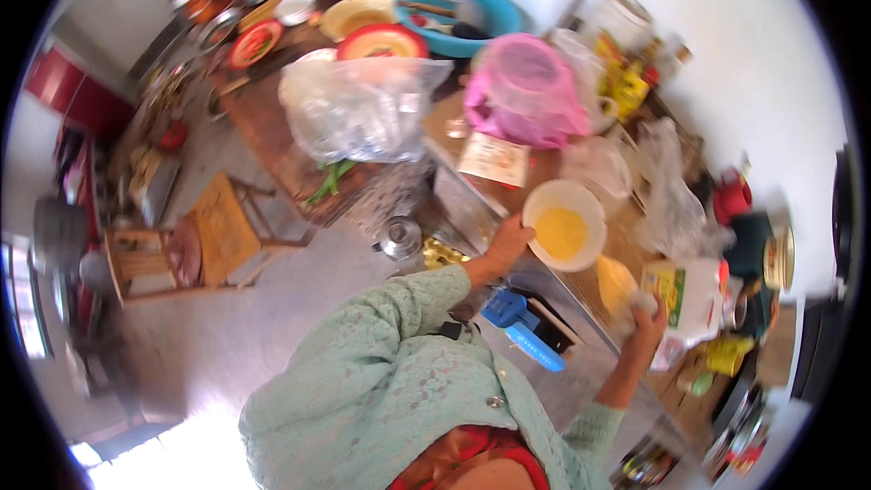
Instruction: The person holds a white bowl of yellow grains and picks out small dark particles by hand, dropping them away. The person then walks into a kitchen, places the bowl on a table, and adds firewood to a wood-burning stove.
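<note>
My left hand [508, 240] grips the near rim of a white bowl [564, 192] that holds a yellow mixture and rests on the crowded wooden counter [544, 168]. My right hand [650, 310] is raised to the bowl's right and closed on a small yellow bag [617, 283], which is blurred. A big white jug with a green and yellow label [694, 295] stands right beside that hand. Both my sleeves are pale green lace.
A pink plastic bag [526, 91] and a clear plastic bag [358, 109] sit beyond the bowl. Farther off are a blue basin [463, 14] and red-rimmed plates [381, 41]. A wooden stool [222, 227], a metal lid [399, 238] and a blue object [522, 322] lie below the counter.
</note>
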The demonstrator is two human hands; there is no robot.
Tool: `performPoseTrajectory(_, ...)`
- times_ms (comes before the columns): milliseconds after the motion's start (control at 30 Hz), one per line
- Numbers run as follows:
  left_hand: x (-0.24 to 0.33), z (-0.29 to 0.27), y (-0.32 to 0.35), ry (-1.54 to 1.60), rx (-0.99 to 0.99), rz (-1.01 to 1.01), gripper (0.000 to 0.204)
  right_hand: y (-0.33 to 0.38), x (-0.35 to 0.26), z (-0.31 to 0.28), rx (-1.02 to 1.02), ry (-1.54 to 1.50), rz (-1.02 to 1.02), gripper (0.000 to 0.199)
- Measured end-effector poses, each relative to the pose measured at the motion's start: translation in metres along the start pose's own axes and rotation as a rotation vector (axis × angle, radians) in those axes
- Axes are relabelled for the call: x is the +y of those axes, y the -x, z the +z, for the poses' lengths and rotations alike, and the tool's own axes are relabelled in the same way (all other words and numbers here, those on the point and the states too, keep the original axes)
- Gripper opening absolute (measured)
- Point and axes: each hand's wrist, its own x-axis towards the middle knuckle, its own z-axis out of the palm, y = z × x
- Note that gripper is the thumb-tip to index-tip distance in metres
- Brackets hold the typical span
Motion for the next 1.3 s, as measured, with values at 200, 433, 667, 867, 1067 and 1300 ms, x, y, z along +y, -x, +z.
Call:
performPoseTrajectory(200,0.050,-0.041,0.077,-0.043,-0.060,0.055,0.040,0.013,0.015,-0.027,-0.376,0.013,0.095,0.047)
performPoseTrajectory(433,0.078,-0.145,0.154,-0.047,0.013,0.002,0.044,0.086,-0.017,0.073,-0.570,-0.070,0.223,0.043)
performPoseTrajectory(667,0.097,-0.224,0.207,0.027,0.287,0.120,0.043,0.129,-0.022,0.148,-0.637,-0.012,0.323,0.043)
performPoseTrajectory(867,0.106,-0.248,0.242,0.196,0.490,0.163,0.042,0.136,-0.011,0.193,-0.792,-0.104,0.338,0.042)
performPoseTrajectory(1067,0.122,-0.258,0.288,0.272,0.698,0.269,0.041,0.145,0.008,0.240,-1.047,-0.138,0.266,0.041)
performPoseTrajectory(1300,0.150,-0.303,0.318,0.283,0.782,0.401,0.042,0.200,0.016,0.324,-1.154,-0.292,0.315,0.044)
